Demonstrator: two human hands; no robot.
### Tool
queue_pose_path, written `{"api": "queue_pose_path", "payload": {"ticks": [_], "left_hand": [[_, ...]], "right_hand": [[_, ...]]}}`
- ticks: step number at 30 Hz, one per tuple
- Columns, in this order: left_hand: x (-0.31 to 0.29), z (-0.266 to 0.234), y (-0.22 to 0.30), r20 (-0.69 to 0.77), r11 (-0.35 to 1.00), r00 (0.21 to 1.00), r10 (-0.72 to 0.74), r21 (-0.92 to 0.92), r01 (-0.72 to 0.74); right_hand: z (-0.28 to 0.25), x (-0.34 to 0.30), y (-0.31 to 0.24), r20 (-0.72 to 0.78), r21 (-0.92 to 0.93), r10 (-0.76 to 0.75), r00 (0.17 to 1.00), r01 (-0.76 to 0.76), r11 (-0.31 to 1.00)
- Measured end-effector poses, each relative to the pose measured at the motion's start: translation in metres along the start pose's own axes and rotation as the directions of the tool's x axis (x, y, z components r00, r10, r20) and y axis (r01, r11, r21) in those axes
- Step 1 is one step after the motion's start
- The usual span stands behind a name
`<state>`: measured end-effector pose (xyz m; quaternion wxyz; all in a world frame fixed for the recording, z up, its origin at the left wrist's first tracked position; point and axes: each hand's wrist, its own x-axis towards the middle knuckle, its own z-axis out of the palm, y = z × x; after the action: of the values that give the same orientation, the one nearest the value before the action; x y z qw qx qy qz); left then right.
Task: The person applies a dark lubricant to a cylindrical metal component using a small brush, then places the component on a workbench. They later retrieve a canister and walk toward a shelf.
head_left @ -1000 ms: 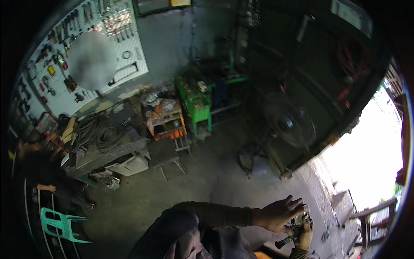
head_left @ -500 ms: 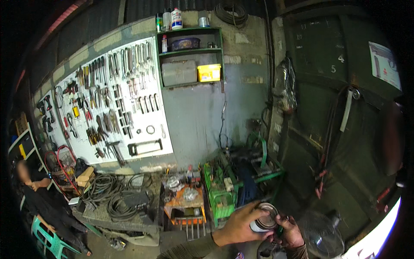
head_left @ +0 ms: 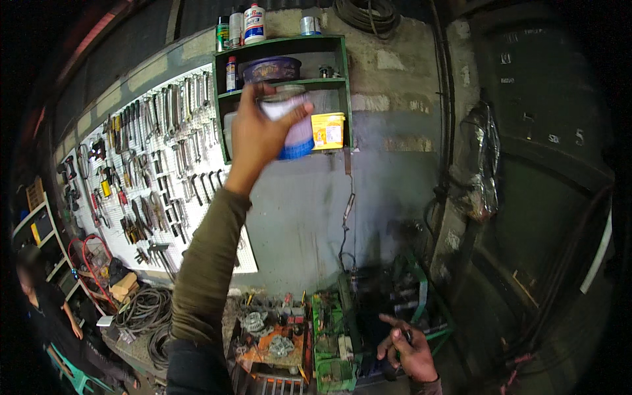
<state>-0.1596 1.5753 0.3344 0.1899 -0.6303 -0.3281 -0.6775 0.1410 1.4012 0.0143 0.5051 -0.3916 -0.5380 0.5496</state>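
My left hand [head_left: 260,135] is raised at the upper middle, its fingers and thumb wrapped round a can [head_left: 289,122]. The can is white with a blue lower end and a metal rim on top. Motion blurs it. It hangs in front of the green wall shelf [head_left: 283,85], beside a yellow tub [head_left: 328,131], and hides part of a grey box. Lower right, my right hand [head_left: 409,352] hovers over the green bench area, index finger stretched out and the other fingers loosely bent apart. A dark patch shows between thumb and index finger; I see no clear object there.
A purple basin [head_left: 272,69] and several bottles and spray cans stand on the shelf. The tool board [head_left: 148,171] hangs to its left. Below are an orange cart [head_left: 280,349] with metal parts and a green machine [head_left: 332,329]. A person [head_left: 56,316] is at the far left.
Both hands were together on the can low down at the right. My left hand has lifted it up and left to the shelf; my right hand has let go. The view has shifted.
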Motion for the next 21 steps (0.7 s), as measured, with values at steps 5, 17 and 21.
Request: {"api": "queue_pose_path", "payload": {"ticks": [5,17,21], "left_hand": [[0.141,0.065,-0.085,-0.211,0.975,0.961,0.177,0.171,-0.141],[0.361,0.174,-0.195,-0.408,0.905,0.83,0.38,0.352,-0.241],[0.388,0.201,-0.213,-0.398,0.888,0.806,0.438,0.333,-0.318]], "right_hand": [[-0.055,0.063,0.057,-0.158,-0.039,0.033,0.987,-0.04,0.998],[-0.192,0.082,0.271,-0.637,0.075,0.43,0.64,-0.504,0.861],[-0.216,0.117,0.272,-0.67,0.062,0.446,0.594,-0.554,0.831]]}}
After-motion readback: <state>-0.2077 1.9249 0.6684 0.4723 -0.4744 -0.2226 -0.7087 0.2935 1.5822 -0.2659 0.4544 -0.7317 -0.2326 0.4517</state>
